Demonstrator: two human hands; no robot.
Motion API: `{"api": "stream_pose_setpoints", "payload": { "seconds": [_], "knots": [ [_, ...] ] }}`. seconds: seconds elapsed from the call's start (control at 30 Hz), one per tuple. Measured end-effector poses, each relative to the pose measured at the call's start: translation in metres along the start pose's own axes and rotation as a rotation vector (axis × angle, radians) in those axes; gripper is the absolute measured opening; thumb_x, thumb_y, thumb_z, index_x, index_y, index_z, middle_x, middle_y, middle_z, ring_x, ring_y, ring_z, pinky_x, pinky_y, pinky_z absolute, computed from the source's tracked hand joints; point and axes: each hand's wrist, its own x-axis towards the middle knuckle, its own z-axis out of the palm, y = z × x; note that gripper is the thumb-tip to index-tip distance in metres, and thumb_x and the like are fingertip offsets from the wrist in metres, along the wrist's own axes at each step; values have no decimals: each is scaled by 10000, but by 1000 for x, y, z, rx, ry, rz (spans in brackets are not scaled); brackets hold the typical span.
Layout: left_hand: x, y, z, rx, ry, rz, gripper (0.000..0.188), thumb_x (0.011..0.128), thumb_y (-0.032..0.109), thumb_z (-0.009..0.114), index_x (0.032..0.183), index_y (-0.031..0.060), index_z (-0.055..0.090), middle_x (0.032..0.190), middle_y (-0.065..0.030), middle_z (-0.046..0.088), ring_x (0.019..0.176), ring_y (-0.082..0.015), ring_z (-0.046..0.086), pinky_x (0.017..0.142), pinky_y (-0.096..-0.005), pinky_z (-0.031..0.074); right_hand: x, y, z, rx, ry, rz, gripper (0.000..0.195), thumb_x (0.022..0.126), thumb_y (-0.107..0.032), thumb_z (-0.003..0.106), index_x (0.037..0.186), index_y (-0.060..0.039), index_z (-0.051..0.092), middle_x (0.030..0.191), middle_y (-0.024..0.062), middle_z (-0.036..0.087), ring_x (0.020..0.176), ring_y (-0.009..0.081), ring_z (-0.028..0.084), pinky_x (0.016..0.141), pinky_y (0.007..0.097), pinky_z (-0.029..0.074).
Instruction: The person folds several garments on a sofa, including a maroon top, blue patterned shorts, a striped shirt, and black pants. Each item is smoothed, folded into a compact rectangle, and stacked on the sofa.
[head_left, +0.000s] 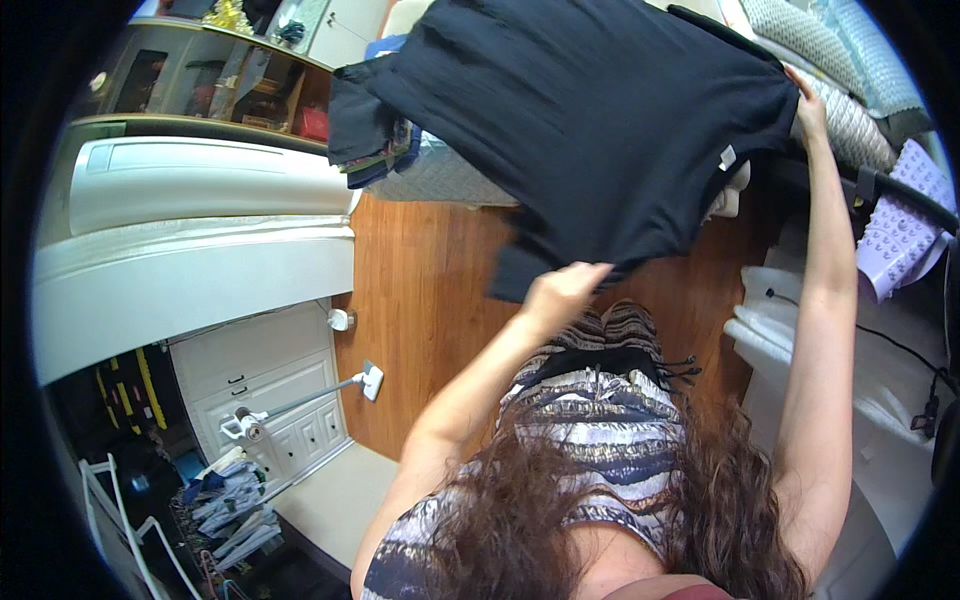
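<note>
A black knit top (592, 112) hangs spread out between my two hands, with a small white tag near its neck edge. My left hand (564, 294) grips the edge closest to my body, and a blurred piece of the cloth dangles beside it. At the far right, my right hand (808, 109) holds another corner of the top; part of the fingers is hidden behind the cloth. Beyond the lower left of the garment lies a stack of folded clothes (382, 161) on a grey cover (450, 176), partly covered by black fabric.
Textured cushions (832, 112) and a lilac perforated basket (904, 217) are at right. A dark cord (892, 341) runs over white padded wrapping (765, 330). A stick vacuum cleaner (307, 401) stands by white cabinets (255, 375) on the left. Wooden flooring (427, 300) lies below me.
</note>
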Motion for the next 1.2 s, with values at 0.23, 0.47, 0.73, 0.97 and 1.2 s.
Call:
{"api": "stream_pose_setpoints", "payload": {
  "seconds": [0.23, 0.47, 0.73, 0.97, 1.2],
  "knots": [
    [-15, -64, 108, -242, -492, -387, 447, 851, 205, 665, 1276, 81, 602, 1244, -165, 635, 1138, -345, 606, 954, -404, 504, -309, 217, 17, 65, 369, 762, 308, 930, -152, 630, 1233, -96, 649, 791, 1, 652, 576, 80, 557, 463, 223, 420],
    [40, -329, -2, 66, 324, -712, 378, 820, 117, 706, 1159, -19, 609, 1132, -214, 623, 1050, -347, 602, 935, -405, 482, -360, 161, 100, -217, 277, 724, 462, 885, -101, 674, 1334, -56, 578, 1237, 135, 668, 1124, 199, 638, 932, 312, 502],
    [84, -428, -33, 160, -114, -885, 646, 738, 494, 822, 1113, -2, 650, 991, -169, 713, 892, -243, 685, 806, -334, 522, -112, -44, 264, -245, -22, 130, 236, 930, -192, 629, 1134, -98, 701, 963, 102, 723, 871, 142, 691, 787, 274, 523],
    [49, -323, -103, -279, 26, -602, 387, 828, 210, 795, 1066, -55, 644, 896, -183, 711, 824, -203, 694, 716, -331, 529, 54, -57, 510, -911, -539, 92, 564, 839, -525, 610, 1124, -45, 696, 1068, 172, 711, 1010, 335, 679, 869, 416, 534],
    [48, -272, -138, -50, 9, -175, 225, 764, 123, 805, 892, 4, 663, 669, -66, 596, 574, -205, 572, 556, -318, 444, 87, -7, 569, -1326, -700, 274, 495, 792, -418, 668, 1213, -156, 673, 1154, 84, 699, 1036, 262, 686, 735, 492, 585]
  ]
}}
